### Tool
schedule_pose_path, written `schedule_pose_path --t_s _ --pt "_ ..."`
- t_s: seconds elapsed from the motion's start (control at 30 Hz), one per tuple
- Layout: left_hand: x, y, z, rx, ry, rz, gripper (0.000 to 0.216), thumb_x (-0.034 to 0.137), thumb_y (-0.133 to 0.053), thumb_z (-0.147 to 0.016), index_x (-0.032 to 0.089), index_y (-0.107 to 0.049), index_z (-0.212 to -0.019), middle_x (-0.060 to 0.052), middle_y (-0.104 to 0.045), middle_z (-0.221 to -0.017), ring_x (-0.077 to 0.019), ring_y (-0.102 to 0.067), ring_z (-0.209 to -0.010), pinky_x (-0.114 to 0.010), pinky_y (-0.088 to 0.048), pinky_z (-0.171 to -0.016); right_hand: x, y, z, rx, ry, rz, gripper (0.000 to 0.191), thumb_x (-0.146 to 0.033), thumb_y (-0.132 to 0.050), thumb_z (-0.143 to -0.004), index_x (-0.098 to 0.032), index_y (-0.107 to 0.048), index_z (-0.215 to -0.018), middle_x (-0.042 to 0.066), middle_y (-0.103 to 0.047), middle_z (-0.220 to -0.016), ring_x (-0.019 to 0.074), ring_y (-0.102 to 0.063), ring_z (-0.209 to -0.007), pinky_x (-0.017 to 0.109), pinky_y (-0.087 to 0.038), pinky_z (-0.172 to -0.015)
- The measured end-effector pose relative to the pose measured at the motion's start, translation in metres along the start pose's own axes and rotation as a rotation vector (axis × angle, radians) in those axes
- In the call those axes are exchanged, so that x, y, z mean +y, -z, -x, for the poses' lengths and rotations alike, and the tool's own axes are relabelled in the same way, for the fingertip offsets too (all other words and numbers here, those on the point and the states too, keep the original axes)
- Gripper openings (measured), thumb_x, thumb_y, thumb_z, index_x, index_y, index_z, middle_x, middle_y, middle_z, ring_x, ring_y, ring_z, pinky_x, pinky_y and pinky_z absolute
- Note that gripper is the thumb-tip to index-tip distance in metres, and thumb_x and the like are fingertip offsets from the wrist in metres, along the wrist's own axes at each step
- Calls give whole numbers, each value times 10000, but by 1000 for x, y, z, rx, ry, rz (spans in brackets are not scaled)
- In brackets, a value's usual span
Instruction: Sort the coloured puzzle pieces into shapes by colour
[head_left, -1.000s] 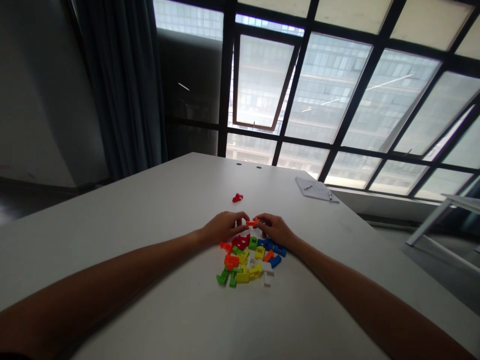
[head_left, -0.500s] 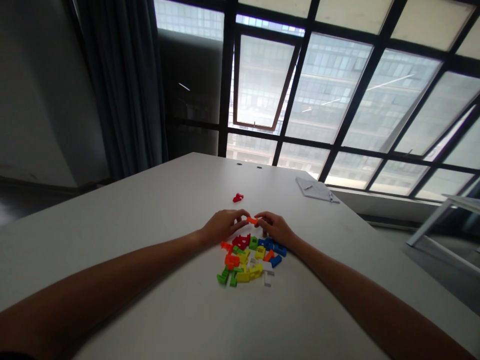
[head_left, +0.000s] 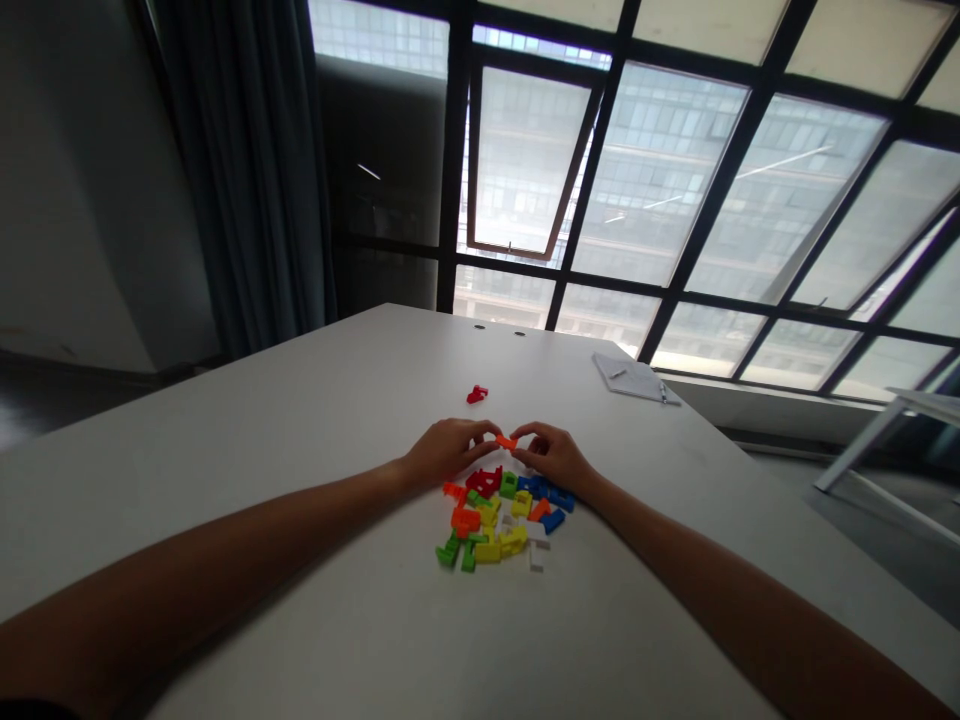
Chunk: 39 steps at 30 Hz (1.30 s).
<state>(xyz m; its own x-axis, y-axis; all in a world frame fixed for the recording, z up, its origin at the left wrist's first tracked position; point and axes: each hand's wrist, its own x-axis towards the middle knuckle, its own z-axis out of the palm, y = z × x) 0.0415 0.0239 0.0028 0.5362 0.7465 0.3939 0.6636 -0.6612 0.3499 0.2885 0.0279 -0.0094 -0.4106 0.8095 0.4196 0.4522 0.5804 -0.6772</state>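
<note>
- Left hand (head_left: 446,450): fingers curled inward, with the fingertips at the left end of a small orange plastic piece (head_left: 506,442). I cannot tell whether they grip it or only touch it.
- Right hand (head_left: 553,458): fingers curved toward the same piece, with the tips at or just beside its right end. I cannot tell whether it pinches the piece.
- The orange piece lies between both hands, just beyond the far edge of a loose heap of notched plastic pieces (head_left: 499,520) in red, orange, green, yellow, blue and white.
- The heap sits on a white table (head_left: 225,520), just near of both hands.
- A lone red plastic piece (head_left: 477,395) lies farther away, well apart from the heap.
- Toward the far right corner lies a white sheet of paper (head_left: 634,378).
- Beyond the table stand a black-framed window (head_left: 660,180) and, to the left, a dark curtain (head_left: 247,170).
</note>
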Motion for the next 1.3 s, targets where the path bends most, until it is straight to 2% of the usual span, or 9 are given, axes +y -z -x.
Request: schedule_pose_path --t_s 0.27,0.37,0.47,0.57,0.67,0.8,1.03,1.17,1.3 --pt "1 1 0 -7 3 -11 356 536 -501 -994 310 -688 -1195 -1 -738 -909 -163 -675 -761 -249 -446 -666 -2 0 1 -27 35 16 309 -427 -734 -819 -199 -736 -1029 54 -739 -911 159 -654 -693 269 -532 -619" --pt "-1 -2 -1 10 34 -6 408 548 -490 -993 328 -599 -1318 3 -737 -916 -170 -678 -745 -257 -450 -656 2 -1 -2 32 39 54 261 -392 -703 -844 -198 -727 -1017 53 -746 -928 170 -677 -747 283 -549 -676" --pt "-4 -5 -1 49 101 -3 454 501 -508 -987 312 -487 -1399 11 -733 -890 -181 -677 -727 -266 -447 -639 14 3 -7 155 7 257 210 -339 -631 -892 -201 -695 -1036 49 -747 -978 178 -692 -847 296 -548 -767" --pt "-6 -8 -2 38 126 -20 442 437 -531 -969 306 -471 -1388 17 -733 -875 -188 -681 -739 -268 -446 -638 31 14 -12 204 -36 473 197 -260 -620 -873 -201 -666 -1055 62 -738 -996 209 -676 -914 343 -514 -848" --pt "-5 -8 -1 3 132 -52 466 405 -545 -952 303 -458 -1399 13 -739 -889 -191 -684 -746 -267 -451 -642 44 25 -16 197 -63 569 218 -203 -618 -848 -209 -658 -1062 67 -733 -972 232 -653 -910 371 -473 -879" --pt "-3 -7 -2 -18 132 -55 458 401 -533 -953 306 -470 -1396 5 -745 -918 -194 -688 -757 -265 -458 -637 52 29 -17 127 -111 667 156 -244 -590 -898 -228 -689 -1017 60 -737 -918 234 -646 -880 345 -459 -845" --pt "-1 -6 -4 -32 130 -57 370 400 -544 -944 320 -559 -1304 21 -751 -928 -196 -682 -767 -267 -436 -629 64 25 -28 39 -211 768 425 -407 -496 -980 -297 -583 -1381 118 -661 -1312 352 -568 -1184 506 -412 -979" --pt "0 -5 -4 -43 137 -63 335 406 -539 -939 313 -599 -1255 24 -749 -921 -192 -673 -761 -267 -423 -628 72 22 -47 39 -271 791 497 -458 -494 -969 -295 -535 -1437 161 -637 -1323 395 -550 -1206 591 -391 -979" --pt "1 -5 -3 -68 115 -66 337 427 -542 -939 306 -616 -1244 19 -743 -902 -188 -663 -759 -262 -409 -615 74 19 -53 105 -258 770 577 -418 -509 -963 -228 -444 -1504 206 -644 -1280 400 -569 -1178 594 -400 -968"
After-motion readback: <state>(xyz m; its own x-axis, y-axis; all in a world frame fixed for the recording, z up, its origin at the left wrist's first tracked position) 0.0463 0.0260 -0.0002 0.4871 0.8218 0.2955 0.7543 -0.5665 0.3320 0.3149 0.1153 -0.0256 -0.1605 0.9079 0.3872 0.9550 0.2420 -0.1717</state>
